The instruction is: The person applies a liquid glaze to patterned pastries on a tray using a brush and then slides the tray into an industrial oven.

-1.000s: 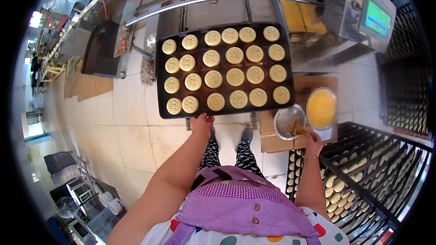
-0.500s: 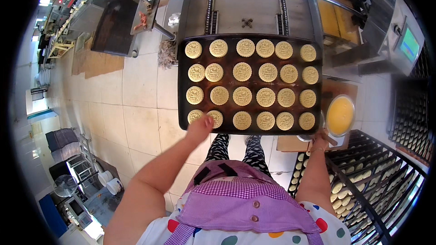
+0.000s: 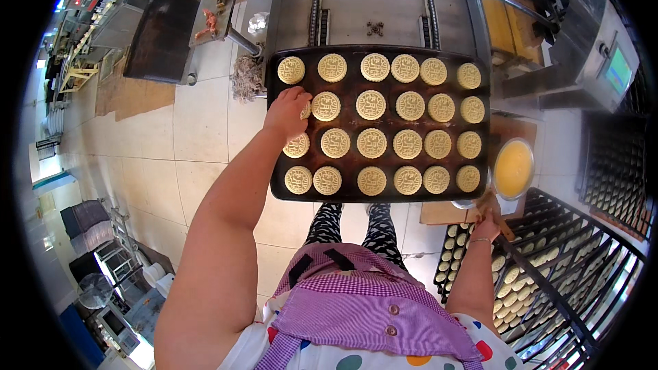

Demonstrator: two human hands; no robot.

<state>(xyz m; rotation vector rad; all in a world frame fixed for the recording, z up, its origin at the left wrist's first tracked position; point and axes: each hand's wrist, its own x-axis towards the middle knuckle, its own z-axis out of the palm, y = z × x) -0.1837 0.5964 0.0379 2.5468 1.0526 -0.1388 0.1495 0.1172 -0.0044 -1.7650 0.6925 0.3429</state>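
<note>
Tray of round stamped pastries lies flat in front of the person, dark metal, four rows of six. Left hand rests on the tray's left side, fingers curled down over one pastry in the second row from the far edge; the hand covers most of that piece, so whether it is gripped or merely touched cannot be told. Just beyond the hand, in the far-left corner, sits another pastry; just nearer than the hand, a third is partly overlapped by the wrist. To the right of the hand the row continues with pale, patterned rounds, evenly spaced and not touching each other.

Right hand is low at the tray's near-right corner, well apart from the left hand. It is closed around a handle of brown wood, tilted; the working end is hidden behind the tray. Just above this hand, beside the tray's right edge, stands a bowl of yellow liquid on a wooden surface. To the right of the hand, a dark rack holds trays of smaller pastries.
</note>
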